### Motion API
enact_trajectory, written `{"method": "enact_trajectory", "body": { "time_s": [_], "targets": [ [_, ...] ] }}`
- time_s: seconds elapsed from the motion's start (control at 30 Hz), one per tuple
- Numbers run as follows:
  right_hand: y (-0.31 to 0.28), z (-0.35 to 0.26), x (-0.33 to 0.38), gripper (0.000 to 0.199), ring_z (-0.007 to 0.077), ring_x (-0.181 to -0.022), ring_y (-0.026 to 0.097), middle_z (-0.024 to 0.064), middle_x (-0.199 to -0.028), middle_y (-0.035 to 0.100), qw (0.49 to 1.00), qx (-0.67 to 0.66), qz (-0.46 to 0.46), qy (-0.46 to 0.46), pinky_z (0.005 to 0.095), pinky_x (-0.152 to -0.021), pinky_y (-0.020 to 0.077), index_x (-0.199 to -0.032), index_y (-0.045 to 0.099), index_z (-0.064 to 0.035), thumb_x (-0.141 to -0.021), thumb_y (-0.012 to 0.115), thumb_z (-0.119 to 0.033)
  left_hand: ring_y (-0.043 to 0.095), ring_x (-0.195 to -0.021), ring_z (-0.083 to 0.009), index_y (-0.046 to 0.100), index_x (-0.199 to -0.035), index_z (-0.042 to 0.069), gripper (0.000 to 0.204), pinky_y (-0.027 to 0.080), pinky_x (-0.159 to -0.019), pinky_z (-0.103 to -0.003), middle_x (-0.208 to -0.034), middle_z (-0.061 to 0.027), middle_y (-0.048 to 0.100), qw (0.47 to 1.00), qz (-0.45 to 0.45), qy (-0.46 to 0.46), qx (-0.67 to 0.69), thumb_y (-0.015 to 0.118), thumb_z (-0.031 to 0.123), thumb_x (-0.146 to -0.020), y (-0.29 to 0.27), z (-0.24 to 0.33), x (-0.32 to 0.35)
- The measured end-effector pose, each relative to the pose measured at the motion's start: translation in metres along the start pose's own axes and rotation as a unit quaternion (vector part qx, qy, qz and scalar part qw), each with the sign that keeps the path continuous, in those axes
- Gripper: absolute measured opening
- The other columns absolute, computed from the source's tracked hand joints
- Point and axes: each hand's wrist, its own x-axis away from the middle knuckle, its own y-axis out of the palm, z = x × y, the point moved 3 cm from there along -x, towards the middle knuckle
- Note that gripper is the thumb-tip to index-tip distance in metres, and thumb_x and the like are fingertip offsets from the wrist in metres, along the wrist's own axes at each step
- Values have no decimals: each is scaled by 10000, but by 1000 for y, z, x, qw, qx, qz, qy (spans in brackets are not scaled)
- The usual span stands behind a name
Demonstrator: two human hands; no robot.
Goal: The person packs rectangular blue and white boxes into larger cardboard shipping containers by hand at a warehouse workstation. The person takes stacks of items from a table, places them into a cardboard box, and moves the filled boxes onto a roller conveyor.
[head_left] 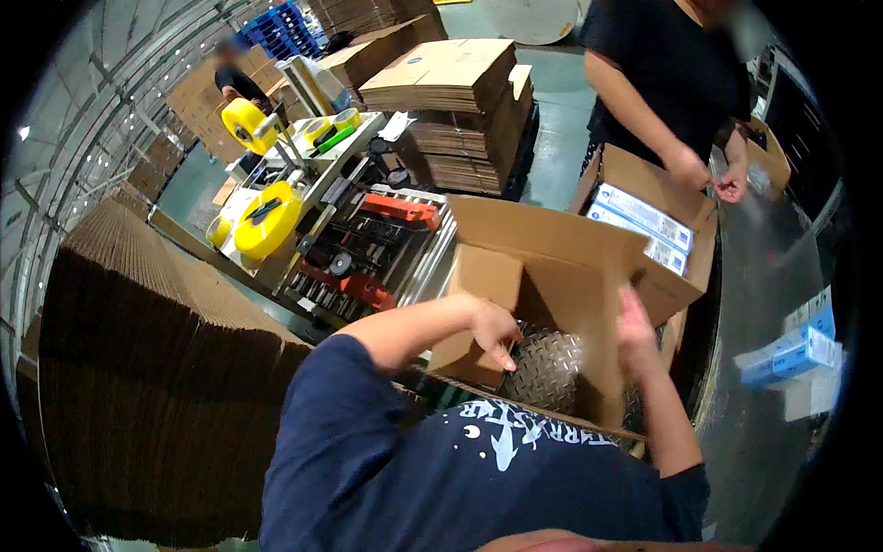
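Note:
In front of me stands a brown cardboard box point(552, 225) with its top open. Through its bottom a patterned metal plate point(544, 370) shows. My left hand point(492, 329) reaches over the box's left side, its fingers apart and pointing down at a brown cardboard panel point(464, 359) and the plate. My right hand point(636, 336) lies along the outside of the right wall, fingers stretched out and slightly blurred. Neither hand holds anything that I can make out.
Beyond the box, a co-worker's hands point(708, 175) are over another carton point(658, 285) holding white-and-blue boxes point(644, 216). A taping machine with yellow tape rolls point(267, 221) stands left. Flattened cartons point(156, 368) pile at near left. Blue-and-white packages point(791, 359) lie on the right-hand conveyor point(750, 469).

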Motion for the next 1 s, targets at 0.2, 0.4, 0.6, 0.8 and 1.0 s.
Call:
{"method": "enact_trajectory", "body": {
  "time_s": [0.2,0.4,0.6,0.8,1.0],
  "targets": [
    [-25,-17,-6,498,322,-1286,263,140,-1378,312,928,337,-80,-139,591,-997,188,-1268,451,-272,-793,552,-385,228,-1309,-264,139,-1361,-65,1069,194,-1066,-326,-1404,-236,217,923,-158,281,211,702,525,-670,26,69,37],
    [27,-7,-22,375,242,-1265,328,52,-1348,391,841,298,-302,-336,541,-999,237,-1174,554,-253,-822,468,-352,523,-1063,-293,264,-1365,52,933,392,-893,-337,-1153,-212,542,987,33,-44,148,715,435,-644,-12,44,49],
    [-31,-62,-74,217,321,-880,570,140,-875,619,939,72,-167,-291,395,-798,459,-932,641,-98,-770,524,-183,386,-1198,-330,435,-1259,96,915,330,-927,-524,-1287,-174,395,905,313,-277,-78,585,715,-602,14,-14,22],
    [-55,-68,-103,310,296,-973,539,130,-1034,570,961,222,-66,-151,439,-797,439,-956,542,-39,-789,530,-301,308,-1258,-336,429,-1248,51,882,237,-946,-635,-1332,-169,366,848,479,-216,-64,643,628,-616,41,-4,-10],
    [11,25,14,630,305,-1193,387,188,-1285,403,934,230,7,-272,412,-969,323,-1267,406,-47,-790,528,-440,479,-1130,-227,372,-1261,-19,677,371,-950,-328,-1222,-151,499,736,506,-141,429,696,293,-756,80,-31,24]
  ]
}}
